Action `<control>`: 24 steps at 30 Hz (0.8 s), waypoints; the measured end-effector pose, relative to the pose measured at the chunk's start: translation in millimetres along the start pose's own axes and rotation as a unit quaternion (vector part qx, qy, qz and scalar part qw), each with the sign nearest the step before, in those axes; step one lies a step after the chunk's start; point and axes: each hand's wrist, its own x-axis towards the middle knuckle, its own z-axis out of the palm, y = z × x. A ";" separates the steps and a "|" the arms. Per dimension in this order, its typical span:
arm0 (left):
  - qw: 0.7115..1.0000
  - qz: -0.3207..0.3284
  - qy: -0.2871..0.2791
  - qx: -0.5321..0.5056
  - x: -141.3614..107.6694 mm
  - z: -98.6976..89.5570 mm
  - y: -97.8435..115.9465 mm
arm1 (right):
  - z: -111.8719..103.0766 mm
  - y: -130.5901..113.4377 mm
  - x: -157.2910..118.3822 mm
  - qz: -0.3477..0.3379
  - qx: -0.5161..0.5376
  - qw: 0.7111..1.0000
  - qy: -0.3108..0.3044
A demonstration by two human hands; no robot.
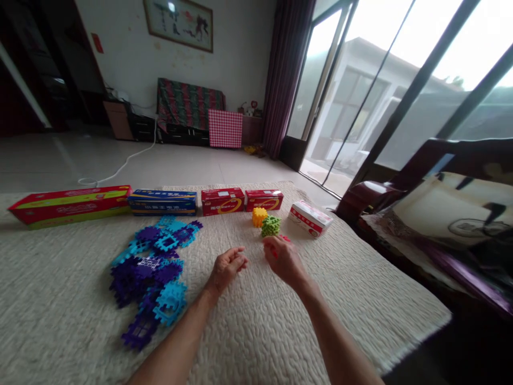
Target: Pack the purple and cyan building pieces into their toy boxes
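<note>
My right hand (pixel 285 262) is closed around a red toy block piece (pixel 285 238), mostly hidden by the fingers. Just beyond it sits a green cube (pixel 271 226) of interlocking toy pieces, and behind that a yellow cube (pixel 259 217). To the left, my left hand (pixel 227 269) hovers over the quilted mat with loosely curled fingers, thumb and fingertips slightly apart and nothing visible between them. A loose pile of notched toy panels lies further left, with purple panels (pixel 138 327) and light blue panels (pixel 171 302) overlapping.
Along the mat's (pixel 248 342) far side stand a long red-and-green box (pixel 76 207), a blue box (pixel 162 203), two red boxes (pixel 223 202) and an angled white-and-red box (pixel 310 218). A dark wooden seat with a cushion (pixel 465 208) borders the right.
</note>
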 end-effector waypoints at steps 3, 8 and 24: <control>0.996 0.061 0.060 0.030 2.7 -0.6 -8.6 | 43.4 -16.2 -13.4 0.001 0.073 0.997 -0.013; 0.969 0.116 0.132 0.171 -3.0 -6.8 -13.1 | 98.7 -24.5 -19.8 0.138 0.180 0.973 0.035; 0.723 0.172 0.164 0.649 -71.5 -124.1 59.4 | 147.2 -49.4 5.2 0.099 0.129 0.983 0.084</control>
